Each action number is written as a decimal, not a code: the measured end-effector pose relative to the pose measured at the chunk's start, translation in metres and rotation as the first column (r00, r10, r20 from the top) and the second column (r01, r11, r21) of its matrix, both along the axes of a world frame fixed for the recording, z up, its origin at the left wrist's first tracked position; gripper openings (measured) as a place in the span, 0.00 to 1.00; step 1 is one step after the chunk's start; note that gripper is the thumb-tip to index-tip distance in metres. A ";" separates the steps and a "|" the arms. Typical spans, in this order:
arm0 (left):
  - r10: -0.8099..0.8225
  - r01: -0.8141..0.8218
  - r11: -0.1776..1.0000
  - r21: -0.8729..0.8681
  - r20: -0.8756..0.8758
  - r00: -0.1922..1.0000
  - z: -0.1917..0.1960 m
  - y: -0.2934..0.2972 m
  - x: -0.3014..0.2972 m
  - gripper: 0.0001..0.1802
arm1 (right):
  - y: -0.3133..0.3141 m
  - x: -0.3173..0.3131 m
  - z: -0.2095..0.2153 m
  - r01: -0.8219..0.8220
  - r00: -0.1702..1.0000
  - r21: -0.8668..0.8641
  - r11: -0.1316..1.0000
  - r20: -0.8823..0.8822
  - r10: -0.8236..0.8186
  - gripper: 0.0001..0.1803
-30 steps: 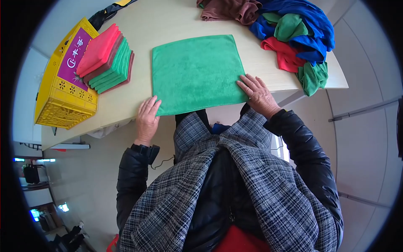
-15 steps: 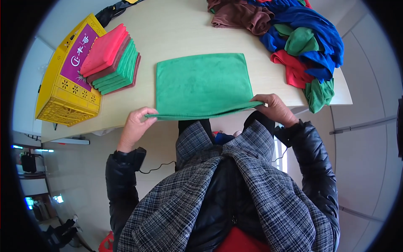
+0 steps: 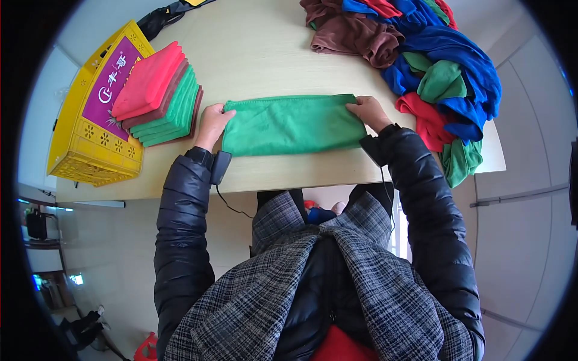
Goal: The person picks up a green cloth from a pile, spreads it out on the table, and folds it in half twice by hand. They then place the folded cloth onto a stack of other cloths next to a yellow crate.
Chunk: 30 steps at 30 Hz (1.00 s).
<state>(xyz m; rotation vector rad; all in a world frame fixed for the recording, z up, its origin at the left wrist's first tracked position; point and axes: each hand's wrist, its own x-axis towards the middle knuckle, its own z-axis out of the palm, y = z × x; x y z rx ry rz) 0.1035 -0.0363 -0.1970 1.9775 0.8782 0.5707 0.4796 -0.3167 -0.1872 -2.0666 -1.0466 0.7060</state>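
A green towel (image 3: 292,127) lies folded over in a wide band on the table in front of me. Its stitched far edge runs between my two hands. My left hand (image 3: 215,123) pinches the far left corner between thumb and fingers. At the far right corner, my right hand (image 3: 370,112) grips the cloth the same way. Left of the towel stands a stack of folded towels (image 3: 150,90), red on top, with brown and green layers below.
A yellow plastic crate (image 3: 99,141) with a purple panel leans close behind the stack. Loose blue, red, green and brown cloths are heaped in a pile (image 3: 445,66) at the table's right end. The pale table's (image 3: 271,174) front edge runs just before my body.
Both hands have carried the towel's near edge away from me, over to the far side. The single spread sheet is now a narrower doubled band.
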 end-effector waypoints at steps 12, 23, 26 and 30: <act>0.261 -0.260 0.956 0.138 0.014 0.965 0.011 -0.115 -0.041 0.26 | -0.076 -0.090 0.015 0.342 0.937 0.242 0.908 -0.018 -0.348 0.27; 0.421 -0.320 0.721 0.614 -0.022 0.907 0.003 -0.146 -0.046 0.24 | -0.093 -0.125 0.010 0.345 0.874 0.348 0.872 0.220 -0.434 0.17; 0.416 -0.318 0.759 0.569 -0.048 0.908 0.008 -0.149 -0.043 0.24 | -0.098 -0.127 0.020 0.352 0.879 0.374 0.858 0.183 -0.440 0.15; 0.419 -0.310 0.762 0.569 -0.068 0.906 0.009 -0.151 -0.045 0.25 | -0.101 -0.127 0.019 0.307 0.857 0.390 0.868 0.282 -0.431 0.13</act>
